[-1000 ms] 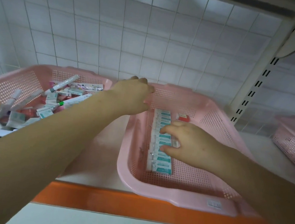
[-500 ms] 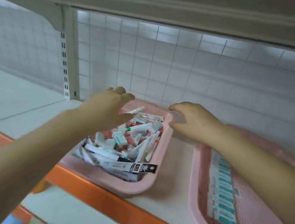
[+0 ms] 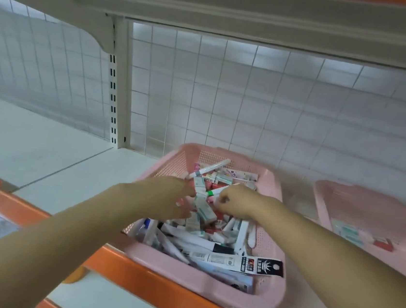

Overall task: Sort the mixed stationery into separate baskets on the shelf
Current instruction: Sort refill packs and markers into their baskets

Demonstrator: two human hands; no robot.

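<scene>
A pink basket (image 3: 209, 292) in the middle of the shelf holds mixed stationery: white markers (image 3: 210, 168), teal-striped eraser boxes (image 3: 205, 211) and a black-and-white refill pack (image 3: 240, 262). Both my hands are down in its pile. My left hand (image 3: 166, 197) has its thumb and fingers on either side of an eraser box. My right hand (image 3: 239, 201) is curled tight beside a green-capped marker (image 3: 214, 193); what its fingers hold is hidden. A second pink basket (image 3: 368, 205) at the right holds a row of eraser boxes (image 3: 351, 234).
The white shelf board (image 3: 33, 149) stretches left of the basket, with an orange front edge (image 3: 152, 281). A white slotted upright (image 3: 114, 93) and a wire grid back wall (image 3: 253, 104) stand behind. The upper shelf (image 3: 213, 8) hangs low overhead.
Both hands left the right basket of erasers, swung left and dropped into the mixed basket's pile. The view has turned left with them.
</scene>
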